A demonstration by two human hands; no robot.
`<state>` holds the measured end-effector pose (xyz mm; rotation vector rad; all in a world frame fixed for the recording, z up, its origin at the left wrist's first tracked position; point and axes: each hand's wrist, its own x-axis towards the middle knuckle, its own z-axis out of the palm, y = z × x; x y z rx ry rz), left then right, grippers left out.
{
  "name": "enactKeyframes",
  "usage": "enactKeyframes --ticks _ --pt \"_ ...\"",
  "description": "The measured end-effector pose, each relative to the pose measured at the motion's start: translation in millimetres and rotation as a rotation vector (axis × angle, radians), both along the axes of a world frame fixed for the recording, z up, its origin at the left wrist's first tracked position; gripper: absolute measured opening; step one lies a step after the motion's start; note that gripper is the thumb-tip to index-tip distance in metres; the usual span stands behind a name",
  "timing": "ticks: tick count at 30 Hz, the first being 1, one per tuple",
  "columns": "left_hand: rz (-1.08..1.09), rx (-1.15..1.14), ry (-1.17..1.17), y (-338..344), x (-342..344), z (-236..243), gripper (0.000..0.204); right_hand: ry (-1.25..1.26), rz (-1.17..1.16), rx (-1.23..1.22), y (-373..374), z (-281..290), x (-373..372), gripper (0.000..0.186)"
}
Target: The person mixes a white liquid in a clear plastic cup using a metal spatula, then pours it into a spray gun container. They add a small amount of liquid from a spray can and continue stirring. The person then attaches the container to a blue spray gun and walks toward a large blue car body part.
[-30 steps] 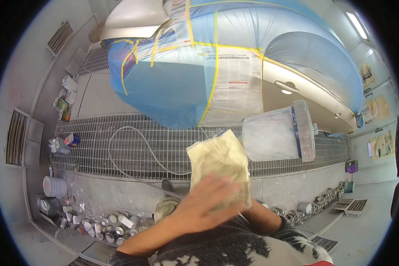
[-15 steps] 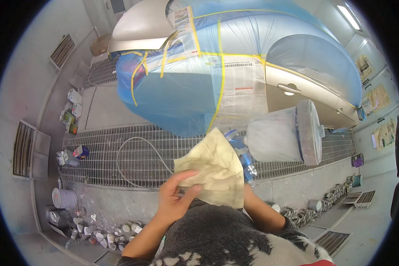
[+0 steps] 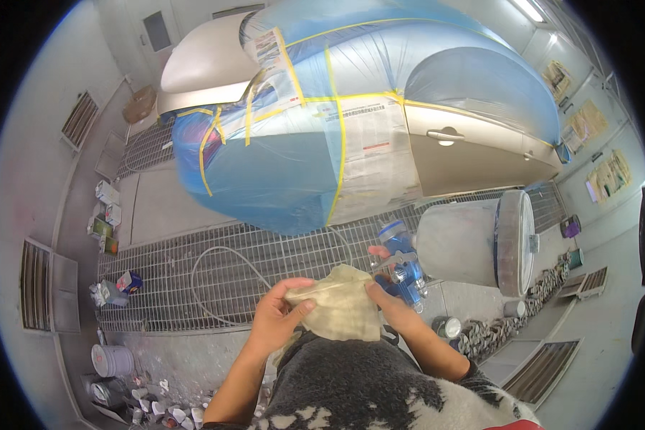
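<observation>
In front of my body a pale yellow cloth (image 3: 337,307) hangs in loose folds. My left hand (image 3: 274,315) is closed on its left edge, thumb in front. At the cloth's right edge is the thumb of my right hand (image 3: 395,307), whose fingers hook round a blue spray gun (image 3: 408,272). Joined to the gun is a large cloudy paint cup (image 3: 457,240) with a wide lid, lying sideways to the right. Part of the right-hand fingers is hidden behind the cloth and gun.
Ahead stands a car masked with blue film (image 3: 265,179), newspaper (image 3: 373,150) and yellow tape; a beige door (image 3: 455,161) is uncovered. A hose (image 3: 193,276) curves over the floor grating (image 3: 158,301). Cans and used cups line both walls, with a white bucket (image 3: 112,360) at left.
The cloth has come down and is bunched smaller, and my right thumb now shows at its right edge. The spray gun and cup have shifted right and lower. The view has moved slightly.
</observation>
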<state>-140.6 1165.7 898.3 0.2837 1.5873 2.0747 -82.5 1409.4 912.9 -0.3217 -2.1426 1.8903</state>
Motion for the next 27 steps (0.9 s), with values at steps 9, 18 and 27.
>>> enactKeyframes --ticks 9,18,27 --pt "-0.07 -0.447 0.231 25.1 -5.9 -56.8 0.016 -0.174 -0.077 0.024 23.5 -43.1 77.7 0.044" --pt "-0.029 -0.562 0.368 44.1 -26.5 -95.7 0.007 -0.068 -0.541 0.213 110.5 -145.4 190.6 0.042" --pt "-0.158 -0.711 0.657 129.5 -5.3 -167.8 0.017 -0.034 -0.626 0.134 197.3 -149.3 247.5 0.027"
